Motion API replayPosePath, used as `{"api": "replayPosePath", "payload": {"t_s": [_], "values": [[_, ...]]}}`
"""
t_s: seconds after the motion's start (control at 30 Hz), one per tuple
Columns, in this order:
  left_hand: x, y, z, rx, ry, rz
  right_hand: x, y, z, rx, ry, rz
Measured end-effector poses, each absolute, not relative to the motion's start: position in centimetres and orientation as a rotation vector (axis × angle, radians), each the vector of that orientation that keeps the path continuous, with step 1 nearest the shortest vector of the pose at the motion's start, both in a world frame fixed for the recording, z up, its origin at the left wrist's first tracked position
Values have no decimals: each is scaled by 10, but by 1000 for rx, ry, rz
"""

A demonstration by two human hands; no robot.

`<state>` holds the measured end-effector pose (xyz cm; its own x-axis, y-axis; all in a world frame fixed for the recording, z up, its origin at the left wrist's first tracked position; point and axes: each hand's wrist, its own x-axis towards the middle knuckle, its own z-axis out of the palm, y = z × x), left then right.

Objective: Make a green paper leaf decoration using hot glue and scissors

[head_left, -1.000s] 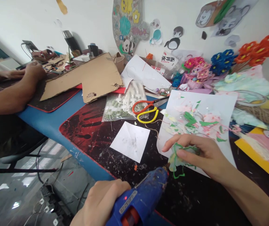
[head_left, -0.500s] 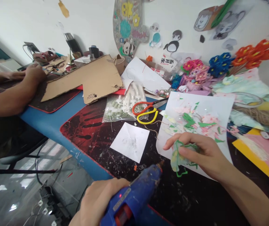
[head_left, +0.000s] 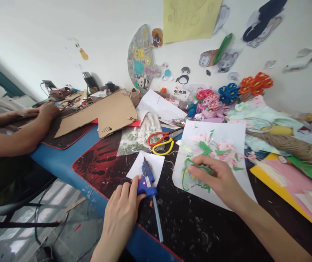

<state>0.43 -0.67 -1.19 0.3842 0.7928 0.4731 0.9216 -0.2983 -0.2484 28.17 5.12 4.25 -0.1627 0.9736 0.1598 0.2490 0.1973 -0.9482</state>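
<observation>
My left hand (head_left: 123, 203) is closed around the handle of a blue hot glue gun (head_left: 147, 182), whose red light is on. The gun lies on its side, its nozzle over a small white sheet (head_left: 134, 166) and a clear glue stick (head_left: 158, 218) jutting from its back end. Between the thumb and fingers of my right hand (head_left: 217, 174) is a pale green fabric piece with a bright green edge (head_left: 188, 179). That hand is over a larger white paper (head_left: 234, 136) with green and pink scraps (head_left: 205, 147) on it; my fingers partly cover the fabric piece.
Scissors with red and yellow handles (head_left: 163, 142) lie beyond the gun, by a plastic bag (head_left: 136, 136). Cut cardboard (head_left: 112, 114) stretches to the left, near another person's arm (head_left: 27, 134). Twine (head_left: 295, 147) and coloured sheets (head_left: 287, 189) are at right; pipe-cleaner flowers (head_left: 228, 94) stand behind.
My left hand has moved the glue gun forward, down onto the small white sheet. My right hand has moved the fabric piece slightly left and lower over the paper. The view has tilted up.
</observation>
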Motion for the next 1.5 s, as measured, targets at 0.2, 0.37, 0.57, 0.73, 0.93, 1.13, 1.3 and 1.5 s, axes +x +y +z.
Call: {"api": "replayPosePath", "payload": {"t_s": [0.2,0.37,0.57,0.73,0.93,1.13,1.3,1.5], "values": [[12,1,-2,-2148,-1661,-277,280,48,44,-1195,-1575,978],[30,-5,32,-2377,-1766,-897,277,43,50,-1170,-1590,952],[71,-3,61,-2358,-1349,-1330,277,39,53,-1082,-1673,933],[81,0,52,-2268,-1178,-1156,278,40,53,-1014,-1713,866],[82,1,50,-2251,-1191,-1122,276,38,53,-964,-1745,845],[83,2,50,-2259,-1231,-1066,276,38,52,-948,-1764,834],[83,1,50,-2237,-1247,-1054,276,37,52,-937,-1769,804],[84,-1,50,-2245,-1247,-1050,276,37,52,-934,-1770,784]]}}
